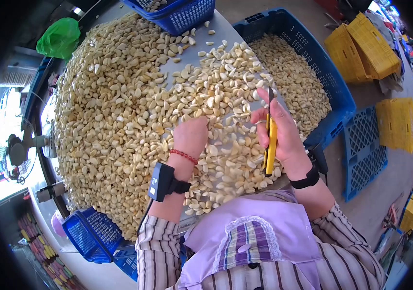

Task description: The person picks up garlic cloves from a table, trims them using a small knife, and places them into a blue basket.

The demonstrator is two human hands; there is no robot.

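A large heap of pale cream pieces that look like peeled garlic cloves (119, 96) covers the metal table (221, 31). My left hand (190, 137), with a red bead bracelet at its wrist, is curled closed low over the cloves. Its fingertips are hidden beneath it, so what they hold cannot be seen. To the right, my right hand (283, 128) grips a yellow-and-black utility knife (271, 145). The dark blade points away from me, and the handle's lower end hangs over the nearer cloves. My two hands are apart.
A blue crate (339, 113) full of smaller cloves stands beside the table's right edge. Blue baskets sit at the table's far edge (187, 17) and near left (93, 237). Yellow crates (370, 46) and a blue pallet (366, 150) lie on the floor; a fan (20, 150) stands left.
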